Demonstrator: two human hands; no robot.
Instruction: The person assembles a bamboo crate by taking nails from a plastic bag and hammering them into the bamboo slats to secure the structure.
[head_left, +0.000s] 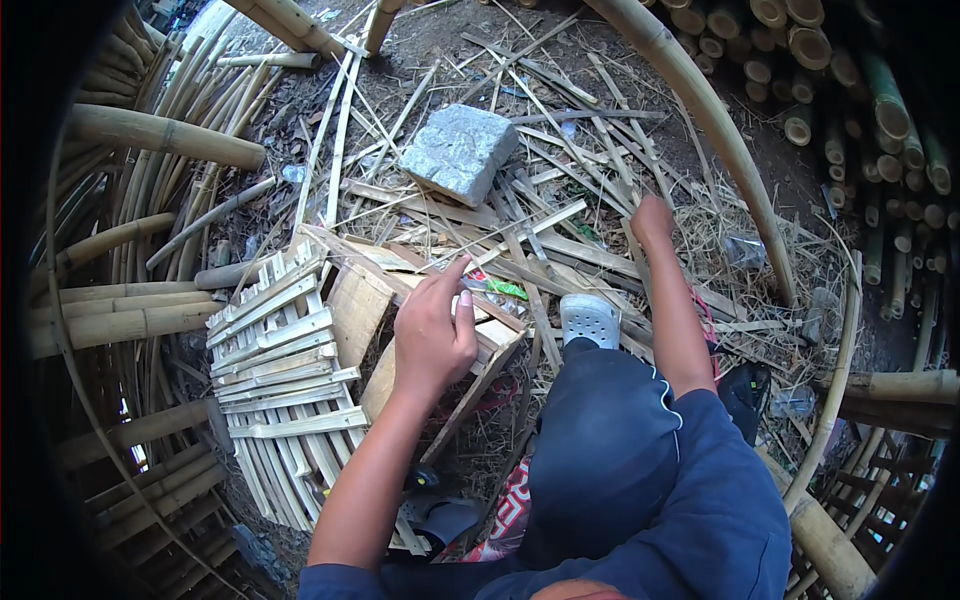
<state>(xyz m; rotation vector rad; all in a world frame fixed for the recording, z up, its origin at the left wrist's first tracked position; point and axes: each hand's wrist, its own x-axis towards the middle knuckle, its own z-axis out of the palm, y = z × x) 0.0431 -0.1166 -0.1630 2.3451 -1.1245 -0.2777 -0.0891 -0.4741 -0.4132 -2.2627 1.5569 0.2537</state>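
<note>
My left hand (435, 335) is over a small wooden box-like frame (360, 310), its index finger stretched out and its thumb apart, holding nothing visible. Split bamboo slats (290, 365), laid side by side and crosswise as a panel, lean against the frame's left side. Farther off to the right, my right hand (652, 220) is closed low among loose bamboo strips (590, 255) on the ground. Its fingertips are hidden, so what it grips does not show. A green and red wrapper (500, 287) lies just beyond the frame.
A squared grey stone block (460, 150) sits ahead on the littered ground. Bamboo poles (165, 135) project from the left. A curved pole (710, 120) arches past my right arm, and stacked bamboo culms (800, 60) fill the far right. My foot in a grey clog (590, 320) is between my hands.
</note>
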